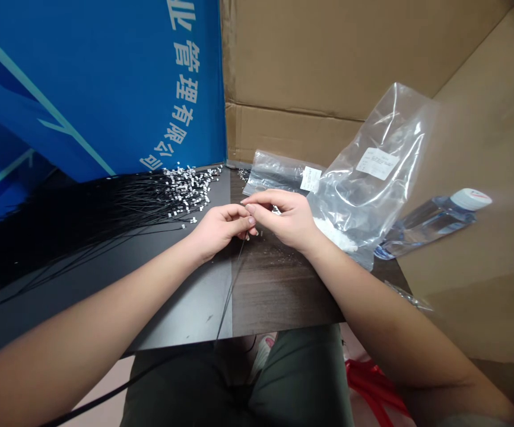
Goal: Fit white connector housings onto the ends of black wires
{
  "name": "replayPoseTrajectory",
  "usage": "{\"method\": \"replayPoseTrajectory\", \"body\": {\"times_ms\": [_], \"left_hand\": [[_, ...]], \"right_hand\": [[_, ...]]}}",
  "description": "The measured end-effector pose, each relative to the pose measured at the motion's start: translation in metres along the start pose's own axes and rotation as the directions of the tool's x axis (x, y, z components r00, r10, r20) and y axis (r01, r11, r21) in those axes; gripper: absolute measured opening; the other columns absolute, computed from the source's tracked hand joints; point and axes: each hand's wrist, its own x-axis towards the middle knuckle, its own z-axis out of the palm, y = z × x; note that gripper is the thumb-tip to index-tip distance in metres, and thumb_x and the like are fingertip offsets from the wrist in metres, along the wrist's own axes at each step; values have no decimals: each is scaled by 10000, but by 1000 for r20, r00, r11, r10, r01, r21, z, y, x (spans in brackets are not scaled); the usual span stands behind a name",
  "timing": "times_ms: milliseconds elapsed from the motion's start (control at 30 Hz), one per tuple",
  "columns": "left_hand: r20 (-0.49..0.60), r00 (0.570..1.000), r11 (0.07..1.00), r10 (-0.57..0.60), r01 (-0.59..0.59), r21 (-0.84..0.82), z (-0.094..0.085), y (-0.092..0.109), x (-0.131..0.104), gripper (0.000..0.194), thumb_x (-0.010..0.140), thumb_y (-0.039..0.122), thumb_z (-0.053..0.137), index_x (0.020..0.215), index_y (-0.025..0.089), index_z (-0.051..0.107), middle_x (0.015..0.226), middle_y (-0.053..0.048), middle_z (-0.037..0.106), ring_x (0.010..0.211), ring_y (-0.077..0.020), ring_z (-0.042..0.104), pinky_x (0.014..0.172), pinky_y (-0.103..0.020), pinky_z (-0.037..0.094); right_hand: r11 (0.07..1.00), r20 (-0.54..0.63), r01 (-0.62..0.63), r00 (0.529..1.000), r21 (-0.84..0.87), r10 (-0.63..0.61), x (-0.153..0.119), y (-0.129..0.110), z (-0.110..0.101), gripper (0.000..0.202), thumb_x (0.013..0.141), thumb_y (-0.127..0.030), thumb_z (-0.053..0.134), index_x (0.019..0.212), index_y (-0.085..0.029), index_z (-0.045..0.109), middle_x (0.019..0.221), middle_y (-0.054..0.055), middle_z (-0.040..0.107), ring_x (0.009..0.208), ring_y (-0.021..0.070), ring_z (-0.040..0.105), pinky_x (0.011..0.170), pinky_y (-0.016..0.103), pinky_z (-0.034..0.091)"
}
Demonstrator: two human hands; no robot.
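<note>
My left hand (218,230) and my right hand (289,218) meet over the seam of the table, fingertips together. A thin black wire (234,279) hangs from the left fingers down past the table's front edge. The left thumb and fingers pinch its upper end. The right thumb and forefinger are closed at the same spot; whatever they hold is hidden by the fingers. To the left lies a large heap of black wires (83,219), with white connectors (188,184) on their ends. Behind my right wrist is an open clear bag (350,190) with small white pieces (335,234).
A flat labelled bag (275,169) with dark wires lies behind my hands. A water bottle (435,222) leans at the right against a cardboard wall (475,178). A blue printed panel (119,77) stands at the back left. The dark tabletop (279,296) ends near my lap.
</note>
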Motion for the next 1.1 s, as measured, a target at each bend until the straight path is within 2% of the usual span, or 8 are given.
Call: {"method": "replayPoseTrajectory", "body": {"times_ms": [133, 300, 433, 633, 833, 967, 1100], "left_hand": [[3, 1000, 1000, 6, -6, 10, -1, -2, 0, 281, 817, 396, 867, 837, 152, 729, 761, -35, 743, 655, -130, 610, 663, -282, 476], [-33, 999, 1000, 11, -12, -7, -1, -4, 0, 295, 828, 411, 864, 850, 150, 728, 751, -31, 743, 639, -123, 607, 656, -279, 474], [-85, 996, 1000, 6, -7, -12, 0, -2, 0, 300, 808, 411, 878, 834, 155, 723, 757, -29, 747, 625, -119, 599, 643, -277, 464], [-114, 993, 1000, -14, 14, 4, 0, 0, 0, 332, 802, 445, 883, 850, 152, 733, 773, -35, 755, 630, -114, 592, 657, -276, 464], [-79, 996, 999, -41, 42, 9, 1, 0, 0, 349, 796, 461, 886, 843, 151, 731, 773, -42, 756, 641, -114, 590, 662, -275, 464], [-92, 994, 998, -52, 54, 15, 1, 0, 1, 361, 823, 475, 863, 898, 148, 730, 823, -60, 763, 659, -116, 598, 670, -281, 482], [-204, 976, 997, -69, 62, -41, -1, -3, 4, 388, 837, 478, 841, 1014, 159, 706, 936, -73, 752, 726, -142, 647, 674, -299, 533]], "right_hand": [[999, -18, -49, 999, 20, 49, 1, 1, 1, 124, 908, -307, 754, 933, -219, 838, 913, 41, 796, 760, 156, 679, 698, 319, 559], [967, -2, -236, 972, 92, 237, 5, 9, 1, 292, 833, -373, 830, 1070, -203, 824, 706, -17, 681, 644, 131, 584, 660, 320, 524], [923, 26, -340, 940, 179, 341, 7, 19, 2, 301, 809, -416, 853, 1007, -192, 819, 780, 13, 737, 722, 159, 649, 744, 355, 549], [904, 17, -343, 937, 256, 350, 9, 25, 3, 247, 773, -412, 881, 898, -208, 816, 894, 30, 789, 832, 184, 704, 829, 374, 566], [893, 25, -372, 925, 252, 378, 10, 22, 3, 253, 751, -421, 879, 847, -205, 787, 862, 23, 771, 813, 179, 687, 819, 371, 559], [888, 4, -378, 921, 262, 390, 11, 23, 4, 227, 770, -401, 856, 794, -200, 754, 814, 4, 727, 764, 149, 629, 785, 341, 517], [859, -54, -409, 894, 310, 445, 15, 30, -4, 213, 758, -370, 860, 776, -197, 739, 733, -26, 652, 655, 107, 506, 682, 302, 434]]}}
